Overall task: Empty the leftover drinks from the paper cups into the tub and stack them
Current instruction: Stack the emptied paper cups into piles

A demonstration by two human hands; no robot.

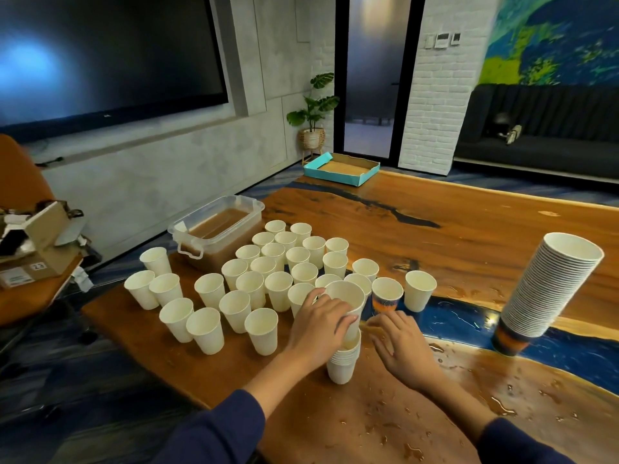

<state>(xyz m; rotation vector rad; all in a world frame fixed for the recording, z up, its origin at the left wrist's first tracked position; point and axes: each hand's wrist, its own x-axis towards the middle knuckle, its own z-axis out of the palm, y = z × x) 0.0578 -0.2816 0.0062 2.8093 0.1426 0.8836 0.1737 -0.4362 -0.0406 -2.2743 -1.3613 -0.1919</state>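
- White paper makes up the top cup (345,306), which sits partway down in a short stack (343,361) of nested cups standing on the wooden table (485,236), near the front edge.
- The left hand (318,324) grips that top cup, with the fingers curled round its near side and the thumb toward the cluster behind it.
- The right hand (402,346) lies just to the right of the short stack, fingers straight and spread, palm down over the wet tabletop; whether it touches the wood cannot be told.
- Just beyond the right hand stands a printed cup (387,296) with an orange and blue band, and a plain white cup (419,290) stands beside it to the right.
- To the left and behind, many loose cups (261,279) stand upright in a crowded group; their contents cannot be told.
- A clear plastic tub (219,231) holding brown liquid sits behind the group at the table's left edge.
- At the right, a tall stack (549,289) of nested cups leans toward the right, its lowest cup printed orange.
- Drops and puddles of spilled liquid (499,405) lie on the table round the right hand.
- A teal tray (341,169) rests at the far end of the table.
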